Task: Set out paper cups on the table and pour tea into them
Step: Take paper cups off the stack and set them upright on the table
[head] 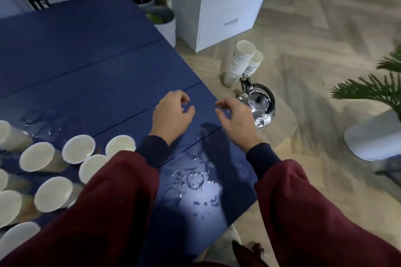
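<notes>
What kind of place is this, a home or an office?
Probably an office or lounge: a white drawer cabinet, potted plants on a herringbone wood floor, and a blue table with many paper cups.

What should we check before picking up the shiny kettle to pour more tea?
1. Hands free: left hand and right hand hold nothing. Ok.
2. Upright shiny metal kettle beside the table: ok.
3. Spare stacked white paper cups behind the kettle: ok.
4. Dry dark blue table: puddles between the arms. Not ok.
5. Tea left in kettle: cannot tell.
6. Tea in the round white cups on the table: cannot tell.
</notes>
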A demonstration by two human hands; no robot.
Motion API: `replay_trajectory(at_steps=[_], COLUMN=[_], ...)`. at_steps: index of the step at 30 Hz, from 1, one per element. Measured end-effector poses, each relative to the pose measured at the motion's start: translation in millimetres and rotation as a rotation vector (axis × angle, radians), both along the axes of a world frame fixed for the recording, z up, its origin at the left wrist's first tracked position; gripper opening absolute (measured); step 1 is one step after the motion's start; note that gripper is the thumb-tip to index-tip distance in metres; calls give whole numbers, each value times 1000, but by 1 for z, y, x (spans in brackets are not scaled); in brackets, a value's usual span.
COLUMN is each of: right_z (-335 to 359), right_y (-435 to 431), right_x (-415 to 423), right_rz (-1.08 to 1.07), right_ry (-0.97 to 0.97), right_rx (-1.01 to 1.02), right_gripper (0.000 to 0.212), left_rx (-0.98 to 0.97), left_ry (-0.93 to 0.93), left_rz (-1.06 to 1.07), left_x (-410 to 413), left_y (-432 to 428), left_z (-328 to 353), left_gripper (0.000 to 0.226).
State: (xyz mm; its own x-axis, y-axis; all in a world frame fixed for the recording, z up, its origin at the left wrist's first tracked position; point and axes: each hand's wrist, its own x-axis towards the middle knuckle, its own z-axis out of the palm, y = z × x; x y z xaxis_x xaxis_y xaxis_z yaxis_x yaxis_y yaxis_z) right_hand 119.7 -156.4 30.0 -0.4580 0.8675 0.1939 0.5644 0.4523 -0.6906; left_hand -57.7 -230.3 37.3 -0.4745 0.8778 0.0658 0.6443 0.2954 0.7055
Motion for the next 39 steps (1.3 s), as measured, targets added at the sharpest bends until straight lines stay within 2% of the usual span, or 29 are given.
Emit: replay_trajectory(at_steps=[10,15,19,21,25,29,32,35,39], right_z=[-17,-20,-24,-31,-46,-57,-63,-68,-64], right_y=[178,238,269,281,298,310,315,315,313], right_x=[44,39,30,25,17,17,18,19,17], right_rz=[-20,-52,0,17,21,15,-12,-19,7], right_ry=[-14,15,8,24,60,71,73,82,132], right_rx=[-62,-3,-22,-30,74,98,87,65,61], right_gripper=[23,46,54,53,34,22,19,21,22], left_rx=[-171,-259,-244,-243,-255,-260,-214,-159,-121], left_ry=[-101,-78,-112,-108,-88,-217,-337,-381,-363], left_rz=[-16,-29,-12,-6,1,-71,-9,-8,21], left_x=[60,64,74,74,59,54,58,63,56], left_y=[177,242,277,292,320,339,348,349,340], left_z=[-22,-42,-59,-71,-106,-128,-137,-136,-137], left_gripper=[23,25,19,25,55,57,65,68,61])
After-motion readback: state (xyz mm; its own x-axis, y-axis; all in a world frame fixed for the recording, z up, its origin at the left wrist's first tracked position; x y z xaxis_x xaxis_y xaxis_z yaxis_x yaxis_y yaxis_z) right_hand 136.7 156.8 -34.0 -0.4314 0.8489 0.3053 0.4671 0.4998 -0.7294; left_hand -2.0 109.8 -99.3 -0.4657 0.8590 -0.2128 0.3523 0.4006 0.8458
